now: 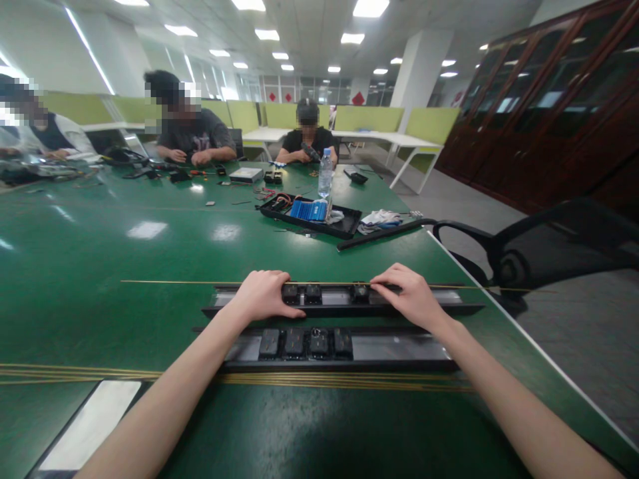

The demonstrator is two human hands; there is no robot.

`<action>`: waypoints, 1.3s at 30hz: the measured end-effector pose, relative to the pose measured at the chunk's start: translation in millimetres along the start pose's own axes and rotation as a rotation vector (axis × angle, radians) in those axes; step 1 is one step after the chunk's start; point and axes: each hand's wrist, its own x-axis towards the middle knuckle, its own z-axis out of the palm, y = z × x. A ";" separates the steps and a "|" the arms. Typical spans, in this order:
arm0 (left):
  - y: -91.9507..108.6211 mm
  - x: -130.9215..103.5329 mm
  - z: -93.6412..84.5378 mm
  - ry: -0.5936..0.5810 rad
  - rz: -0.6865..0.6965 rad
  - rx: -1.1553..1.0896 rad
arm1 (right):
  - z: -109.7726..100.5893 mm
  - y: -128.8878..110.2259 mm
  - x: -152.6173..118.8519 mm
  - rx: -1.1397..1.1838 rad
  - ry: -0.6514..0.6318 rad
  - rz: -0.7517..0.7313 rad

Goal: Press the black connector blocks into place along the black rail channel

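Observation:
My left hand [263,294] is closed around the left part of the farther black channel [344,310], thumb at its near edge and fingers at its far edge. A thin brass rod [170,282] runs along the far edge of this channel and sticks out past both ends. My right hand [402,289] pinches the rod beside a small black block [360,293] in the channel. More black blocks [313,294] sit near my left hand. The nearer channel [389,365] holds several black blocks [294,342] in a row.
Several brass rods [319,380] lie before the nearer channel. A white-faced flat object [90,426] is at the lower left. Farther off are a black tray [344,226], a bottle [325,174] and a black bar [384,234]. People sit across the green table [200,233]; a chair [539,246] stands right.

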 end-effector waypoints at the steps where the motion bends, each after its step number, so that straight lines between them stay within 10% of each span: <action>1: 0.1 -0.1 -0.4 0.000 0.001 -0.003 | -0.6 -0.1 0.2 -0.005 -0.006 0.004; 39: -1.4 1.0 2.2 0.009 0.013 -0.062 | -25.5 27.9 -0.9 0.088 -0.117 0.090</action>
